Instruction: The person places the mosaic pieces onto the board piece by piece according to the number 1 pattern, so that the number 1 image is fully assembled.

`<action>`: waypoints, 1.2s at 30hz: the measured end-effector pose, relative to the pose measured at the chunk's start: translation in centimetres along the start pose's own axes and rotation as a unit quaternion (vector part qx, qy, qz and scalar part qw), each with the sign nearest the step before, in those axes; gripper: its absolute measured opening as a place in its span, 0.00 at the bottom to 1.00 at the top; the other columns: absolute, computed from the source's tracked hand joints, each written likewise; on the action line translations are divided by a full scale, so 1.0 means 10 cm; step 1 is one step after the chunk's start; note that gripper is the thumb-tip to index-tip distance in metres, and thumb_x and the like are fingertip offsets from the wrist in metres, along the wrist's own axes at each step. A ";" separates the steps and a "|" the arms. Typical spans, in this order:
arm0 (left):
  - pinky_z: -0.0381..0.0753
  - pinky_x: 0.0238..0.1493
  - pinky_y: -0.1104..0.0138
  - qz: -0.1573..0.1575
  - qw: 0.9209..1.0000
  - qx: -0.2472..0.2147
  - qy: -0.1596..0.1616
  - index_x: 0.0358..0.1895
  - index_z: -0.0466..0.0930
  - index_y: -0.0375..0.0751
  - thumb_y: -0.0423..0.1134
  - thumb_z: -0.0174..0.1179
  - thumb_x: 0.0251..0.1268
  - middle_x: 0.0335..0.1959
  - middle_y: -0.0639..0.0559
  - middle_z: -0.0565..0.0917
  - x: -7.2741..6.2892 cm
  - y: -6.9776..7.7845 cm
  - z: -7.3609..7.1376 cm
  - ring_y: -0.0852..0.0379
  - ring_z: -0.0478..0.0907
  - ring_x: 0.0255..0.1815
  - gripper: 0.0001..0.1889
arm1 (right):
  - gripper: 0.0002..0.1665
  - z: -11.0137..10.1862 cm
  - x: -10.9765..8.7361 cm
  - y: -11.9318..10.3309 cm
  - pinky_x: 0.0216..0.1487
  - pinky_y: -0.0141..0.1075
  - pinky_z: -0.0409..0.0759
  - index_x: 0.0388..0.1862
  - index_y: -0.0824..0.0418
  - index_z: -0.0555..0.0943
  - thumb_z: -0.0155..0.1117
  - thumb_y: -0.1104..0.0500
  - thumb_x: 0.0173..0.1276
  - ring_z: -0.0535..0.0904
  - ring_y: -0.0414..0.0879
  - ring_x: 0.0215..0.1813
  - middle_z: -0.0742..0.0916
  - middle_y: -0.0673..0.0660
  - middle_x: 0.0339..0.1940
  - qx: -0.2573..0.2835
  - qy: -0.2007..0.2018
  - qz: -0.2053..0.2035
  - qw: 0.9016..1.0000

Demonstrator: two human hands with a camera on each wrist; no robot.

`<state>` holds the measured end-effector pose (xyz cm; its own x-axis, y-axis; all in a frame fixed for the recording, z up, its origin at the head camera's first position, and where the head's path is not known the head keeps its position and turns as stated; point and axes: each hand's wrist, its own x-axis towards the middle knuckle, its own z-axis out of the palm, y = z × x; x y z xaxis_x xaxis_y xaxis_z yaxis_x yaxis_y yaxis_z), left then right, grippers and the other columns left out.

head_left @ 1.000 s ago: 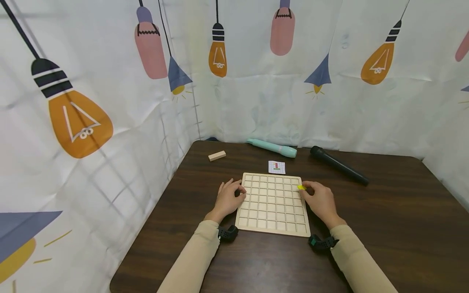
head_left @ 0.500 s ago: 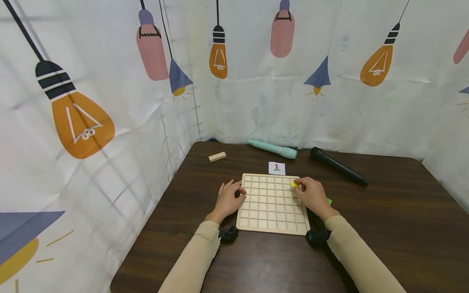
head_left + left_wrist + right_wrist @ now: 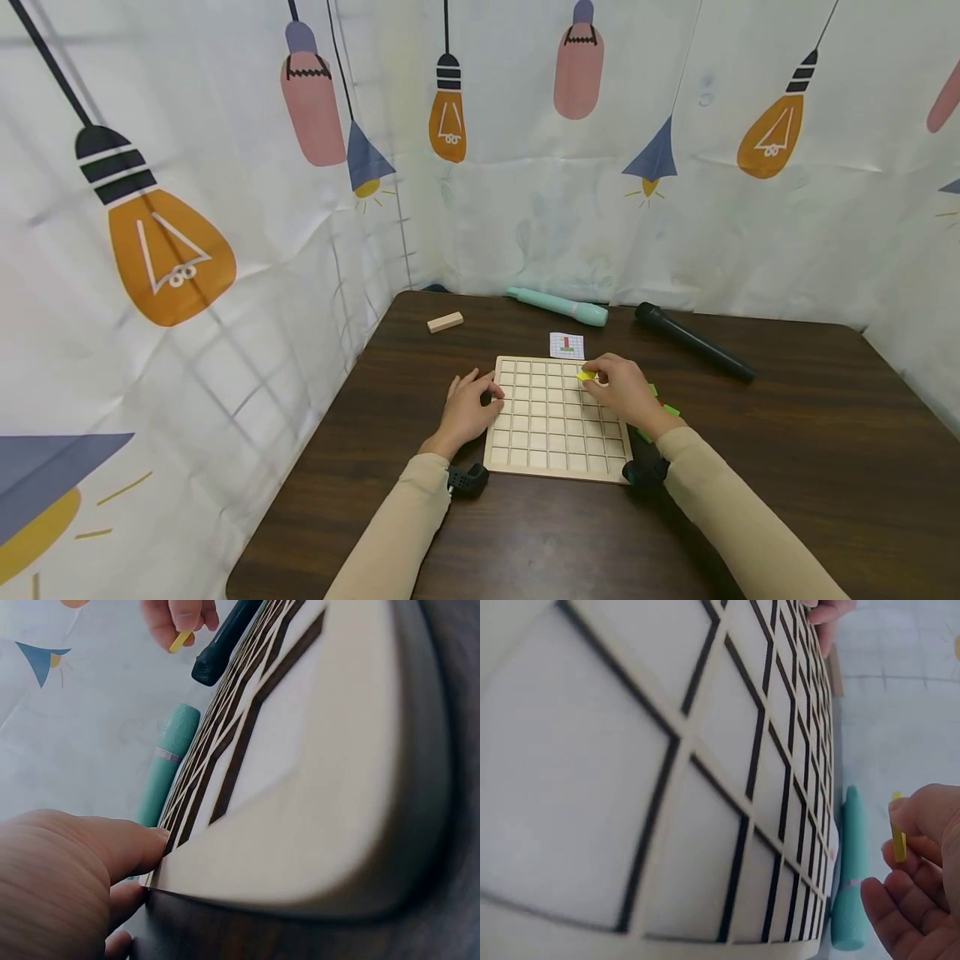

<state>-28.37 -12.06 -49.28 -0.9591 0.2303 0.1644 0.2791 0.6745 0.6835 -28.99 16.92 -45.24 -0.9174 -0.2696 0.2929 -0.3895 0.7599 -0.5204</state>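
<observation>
A pale wooden grid board (image 3: 557, 421) with square recesses lies on the table. At its left edge my left hand (image 3: 468, 408) holds the rim, thumb on top and fingers curled beside it; the left wrist view shows the thumb (image 3: 131, 844) right at the rim. Over the upper right part of the board, my right hand (image 3: 626, 392) pinches a small flat yellow tile (image 3: 586, 376) between thumb and fingers. The right wrist view shows the yellow tile (image 3: 898, 829) edge-on. Partly hidden behind the right hand, several green tiles (image 3: 671, 410) and a bit of red lie beside the board.
A small card with a coloured grid pattern (image 3: 566, 345) lies just behind the board. Farther back are a light wooden block (image 3: 445, 322), a mint-green microphone-like stick (image 3: 558, 304) and a black microphone (image 3: 693, 340). A lamp-printed curtain (image 3: 525, 208) surrounds the dark table (image 3: 525, 533).
My right hand has moved left from the board's right edge to over its upper rows, carrying the yellow tile. Green tiles behind it have come into view. The left hand stays put.
</observation>
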 end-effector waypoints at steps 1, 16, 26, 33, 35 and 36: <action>0.37 0.77 0.48 -0.001 1.000 0.000 -0.001 0.38 0.81 0.49 0.42 0.60 0.67 0.71 0.48 0.69 0.00 0.00 0.00 0.45 0.54 0.77 0.03 | 0.15 0.01 0.02 -0.01 0.35 0.39 0.75 0.49 0.63 0.84 0.69 0.60 0.64 0.74 0.48 0.37 0.84 0.55 0.42 -0.002 -0.002 -0.005 1.000; 0.36 0.77 0.48 0.005 1.000 -0.003 -0.006 0.37 0.81 0.49 0.44 0.60 0.68 0.71 0.48 0.69 -0.01 -0.02 -0.01 0.45 0.54 0.77 0.05 | 0.14 0.13 0.27 -0.08 0.39 0.41 0.79 0.49 0.61 0.85 0.68 0.58 0.66 0.77 0.48 0.41 0.84 0.55 0.43 0.002 -0.050 -0.011 0.999; 0.36 0.77 0.48 0.004 1.000 -0.007 -0.006 0.37 0.81 0.51 0.42 0.61 0.67 0.72 0.48 0.68 -0.04 -0.02 -0.01 0.44 0.53 0.77 0.02 | 0.14 0.33 0.35 -0.14 0.37 0.37 0.79 0.49 0.62 0.86 0.69 0.60 0.65 0.78 0.45 0.38 0.86 0.55 0.42 0.036 -0.069 -0.019 0.997; 0.38 0.77 0.47 0.017 1.000 0.001 0.001 0.37 0.81 0.48 0.42 0.61 0.66 0.71 0.47 0.70 -0.03 -0.03 0.00 0.43 0.55 0.76 0.03 | 0.17 0.44 0.39 -0.16 0.38 0.37 0.80 0.53 0.62 0.84 0.68 0.61 0.66 0.79 0.45 0.40 0.85 0.54 0.43 0.030 -0.079 -0.034 0.996; 0.38 0.77 0.47 0.017 1.000 0.002 0.002 0.37 0.82 0.48 0.41 0.62 0.66 0.70 0.47 0.70 -0.03 -0.04 0.01 0.43 0.55 0.76 0.03 | 0.17 0.45 0.39 -0.18 0.40 0.37 0.80 0.54 0.61 0.84 0.68 0.60 0.66 0.80 0.45 0.42 0.85 0.54 0.45 0.033 -0.082 -0.032 0.996; 0.38 0.77 0.47 0.017 1.000 0.003 0.003 0.37 0.82 0.47 0.41 0.62 0.66 0.70 0.47 0.70 -0.03 -0.04 0.01 0.43 0.55 0.76 0.03 | 0.18 0.45 0.40 -0.19 0.41 0.38 0.81 0.54 0.61 0.83 0.68 0.60 0.66 0.80 0.46 0.43 0.86 0.54 0.46 0.034 -0.083 -0.031 0.995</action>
<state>-28.23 -12.32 -49.60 -0.9492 0.2495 0.1920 0.3123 0.6699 0.6736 -32.25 11.77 -46.70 -0.8898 -0.4134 0.1932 -0.4459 0.6982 -0.5601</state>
